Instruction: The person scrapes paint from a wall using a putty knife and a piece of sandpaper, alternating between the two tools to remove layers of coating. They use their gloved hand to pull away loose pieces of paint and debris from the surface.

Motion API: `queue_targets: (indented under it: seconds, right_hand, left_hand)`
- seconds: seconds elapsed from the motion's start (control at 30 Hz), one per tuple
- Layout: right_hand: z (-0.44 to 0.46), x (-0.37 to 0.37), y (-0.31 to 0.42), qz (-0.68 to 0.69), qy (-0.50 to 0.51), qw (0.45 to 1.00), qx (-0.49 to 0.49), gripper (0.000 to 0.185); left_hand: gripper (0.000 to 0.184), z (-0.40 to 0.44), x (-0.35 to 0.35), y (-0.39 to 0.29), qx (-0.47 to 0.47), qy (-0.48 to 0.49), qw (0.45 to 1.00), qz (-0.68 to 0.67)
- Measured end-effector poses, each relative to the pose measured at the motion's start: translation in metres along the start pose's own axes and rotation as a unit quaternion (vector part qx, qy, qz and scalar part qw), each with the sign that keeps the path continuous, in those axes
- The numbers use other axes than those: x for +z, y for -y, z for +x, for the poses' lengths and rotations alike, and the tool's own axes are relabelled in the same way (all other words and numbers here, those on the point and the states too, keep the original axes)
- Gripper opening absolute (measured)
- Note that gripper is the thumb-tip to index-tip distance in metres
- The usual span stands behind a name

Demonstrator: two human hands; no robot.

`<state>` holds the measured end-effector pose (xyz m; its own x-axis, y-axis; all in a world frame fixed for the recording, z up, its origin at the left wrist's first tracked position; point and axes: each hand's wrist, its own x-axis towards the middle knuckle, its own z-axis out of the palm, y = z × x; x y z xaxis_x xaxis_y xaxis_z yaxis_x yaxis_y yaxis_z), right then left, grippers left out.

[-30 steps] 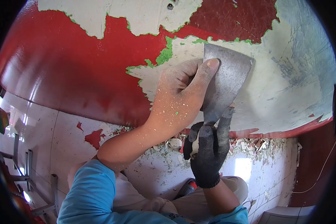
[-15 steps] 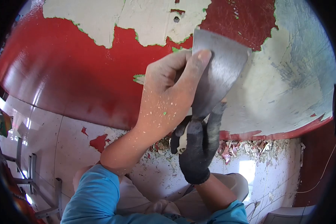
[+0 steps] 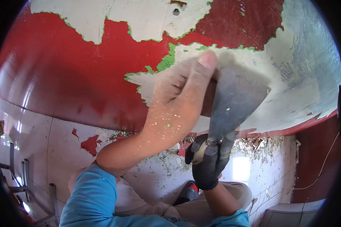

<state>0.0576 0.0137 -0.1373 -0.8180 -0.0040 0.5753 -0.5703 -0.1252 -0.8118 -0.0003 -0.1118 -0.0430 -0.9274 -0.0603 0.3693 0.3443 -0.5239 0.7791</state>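
My left hand [image 3: 178, 94], bare and speckled with pale chips, is closed with the thumb uppermost, in front of the curved red surface [image 3: 83, 64]. A dark red paint flake [image 3: 208, 100] shows between its fingers and the scraper; the hand covers most of it. In a black glove, my right hand [image 3: 210, 162] is closed around the pale handle of a scraper [image 3: 235, 102]. The wide metal blade points up and right, over a stripped beige area [image 3: 254, 64]. Whether the blade touches the surface I cannot tell.
Green-edged beige patches [image 3: 140, 22] break up the red paint. Paint chips [image 3: 254, 147] litter the pale tiled floor [image 3: 70, 159] below the curved surface. Metal bars [image 3: 24, 178] stand at the left, and a thin cable [image 3: 322, 170] hangs at the right.
The scraper has moved down and right, away from my left thumb, which rested on its blade before. More beige surface with a green edge shows above my left hand. The view has shifted slightly.
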Motion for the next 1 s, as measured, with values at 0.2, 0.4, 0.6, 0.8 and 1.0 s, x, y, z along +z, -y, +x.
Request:
queue_targets:
  seconds: [0.2, 0.4, 0.6, 0.8, 1.0]
  right_hand:
    - [0.017, -0.007, 0.016, -0.012, -0.009, 0.995, 0.103, 0.06]
    - [0.026, -0.002, 0.022, 0.01, 0.049, 0.986, 0.16, 0.063]
    - [0.025, 0.004, 0.022, 0.043, 0.027, 0.986, 0.16, 0.059]
    - [0.025, 0.005, 0.02, 0.001, 0.024, 0.99, 0.139, 0.06]
    - [0.024, 0.008, 0.017, -0.025, 0.04, 0.992, 0.119, 0.06]
  left_hand:
    - [0.03, -0.001, 0.004, 0.01, -0.001, 0.0, 1.0, 0.025]
    - [0.031, -0.001, 0.003, 0.02, -0.068, -0.032, 0.996, 0.057]
    - [0.035, -0.002, 0.003, 0.017, -0.055, -0.022, 0.998, 0.008]
    - [0.035, 0.0, 0.0, 0.02, -0.046, -0.02, 0.998, 0.028]
    - [0.033, 0.003, -0.004, 0.018, -0.049, 0.004, 0.995, 0.088]
